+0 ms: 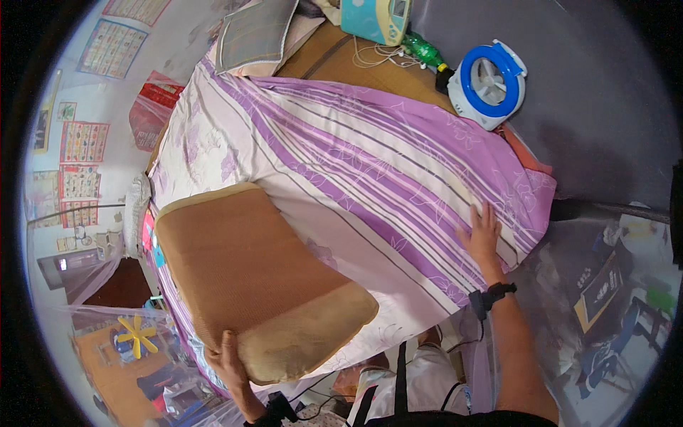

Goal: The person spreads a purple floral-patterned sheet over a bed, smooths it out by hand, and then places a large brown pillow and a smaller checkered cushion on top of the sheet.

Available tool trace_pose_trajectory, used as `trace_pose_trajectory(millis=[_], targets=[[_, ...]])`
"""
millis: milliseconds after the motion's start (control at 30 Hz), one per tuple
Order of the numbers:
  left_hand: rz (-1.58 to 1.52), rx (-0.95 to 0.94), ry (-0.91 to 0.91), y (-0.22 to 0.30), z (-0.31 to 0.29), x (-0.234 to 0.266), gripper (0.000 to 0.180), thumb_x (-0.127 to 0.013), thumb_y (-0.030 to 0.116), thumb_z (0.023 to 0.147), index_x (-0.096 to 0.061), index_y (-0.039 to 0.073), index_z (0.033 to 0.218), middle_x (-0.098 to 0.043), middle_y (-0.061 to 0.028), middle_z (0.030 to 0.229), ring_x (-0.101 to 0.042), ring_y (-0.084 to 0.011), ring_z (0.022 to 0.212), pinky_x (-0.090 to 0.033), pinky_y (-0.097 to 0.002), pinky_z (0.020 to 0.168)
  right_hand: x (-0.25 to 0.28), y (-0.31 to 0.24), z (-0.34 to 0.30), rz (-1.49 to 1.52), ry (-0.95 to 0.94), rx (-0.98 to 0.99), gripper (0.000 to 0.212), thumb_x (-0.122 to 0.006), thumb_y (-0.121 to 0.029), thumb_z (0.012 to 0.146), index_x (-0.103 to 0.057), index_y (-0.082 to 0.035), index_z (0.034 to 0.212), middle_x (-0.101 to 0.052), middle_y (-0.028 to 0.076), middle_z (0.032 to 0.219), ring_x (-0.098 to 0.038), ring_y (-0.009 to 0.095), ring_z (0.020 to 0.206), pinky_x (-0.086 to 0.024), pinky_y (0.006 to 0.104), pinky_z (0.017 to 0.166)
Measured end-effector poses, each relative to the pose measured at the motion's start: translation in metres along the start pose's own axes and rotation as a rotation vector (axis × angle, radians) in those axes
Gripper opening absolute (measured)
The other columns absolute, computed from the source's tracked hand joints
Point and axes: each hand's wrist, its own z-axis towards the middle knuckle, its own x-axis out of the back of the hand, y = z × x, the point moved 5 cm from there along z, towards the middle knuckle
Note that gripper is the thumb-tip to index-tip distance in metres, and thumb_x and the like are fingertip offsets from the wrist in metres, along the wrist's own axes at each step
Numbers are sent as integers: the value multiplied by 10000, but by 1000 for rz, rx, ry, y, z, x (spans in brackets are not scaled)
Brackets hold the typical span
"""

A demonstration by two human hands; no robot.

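Observation:
My left hand (229,361) grips the near edge of a brown cushion (238,256), thumb on top and the other fingers mostly hidden beneath. The cushion has a mesh-like top and a paler tan band along its near side. Under it spreads a bed sheet (341,178) with purple and white stripes and pale flowers, wrinkled in places. My right hand (484,233) rests on the striped part at the right, fingers spread and holding nothing. A dark band with a small device circles each wrist.
Beyond the sheet lies a brown mat (324,53). On its far side are a grey pillow (255,37), a turquoise box-shaped device (370,20), a white cable, a green bottle (422,50) and a blue-and-white fan (489,82). Sheer netting (562,285) hangs at the right.

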Motion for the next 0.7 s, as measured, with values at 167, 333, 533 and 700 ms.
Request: trace_pose_trajectory(millis=[167,333,533,700], targets=[[-146,-159,42,45,45,-1,363,-543,223,824,-495,-61,1046,-559,-108,944,-540,-158,798,-442,-279,687,-9,7,-4,-74,-66,16,827,-609,-429,732,-182,-92,1355,-70,200,1400,-74,353,1293,-149,615,952],[-393,-65,188,58,37,-22,396,-538,218,840,-427,-53,1107,-538,-108,952,-545,-147,764,-463,-273,628,-12,8,-4,-48,-143,-15,820,-598,-421,739,-180,-77,1355,-25,235,1398,-19,366,1298,-140,647,934],[-270,160,-123,-48,-26,-152,321,-457,263,877,-550,-15,1009,-522,-56,879,-489,-127,765,-434,-285,649,-6,8,-1,-65,-181,-30,779,-535,-463,776,-183,-76,1354,-3,237,1398,12,367,1298,-113,646,945],[-634,544,-155,-160,-40,-291,193,-497,196,862,-538,10,885,-540,-1,766,-492,-83,684,-411,-229,594,-23,-19,3,-63,-327,17,767,-520,-482,780,-209,-63,1343,31,230,1399,15,360,1297,-95,629,963]])
